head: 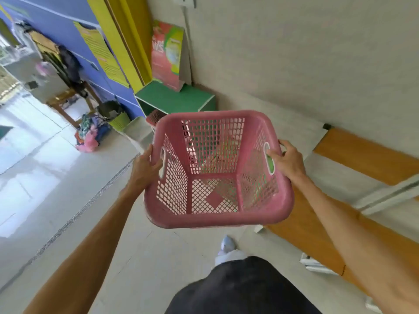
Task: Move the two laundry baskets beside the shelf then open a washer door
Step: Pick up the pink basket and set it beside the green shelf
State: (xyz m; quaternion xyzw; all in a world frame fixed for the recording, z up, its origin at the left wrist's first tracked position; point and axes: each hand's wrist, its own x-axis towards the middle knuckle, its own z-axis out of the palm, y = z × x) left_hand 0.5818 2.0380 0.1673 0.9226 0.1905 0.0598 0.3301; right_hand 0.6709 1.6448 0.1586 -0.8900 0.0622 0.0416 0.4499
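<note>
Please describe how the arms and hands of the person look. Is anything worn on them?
Both arms are bare from the frame edge down to the wrists; no sleeves are visible. The left hand and the right hand wear no gloves, and I see no watch, bracelet or rings. The fingers are uncovered. A small dark mark shows on the right forearm near the elbow.

Open floor to the left; ahead, blocked by green shelf against the wall, clothes pile beside it; wooden boards along the right.
</note>
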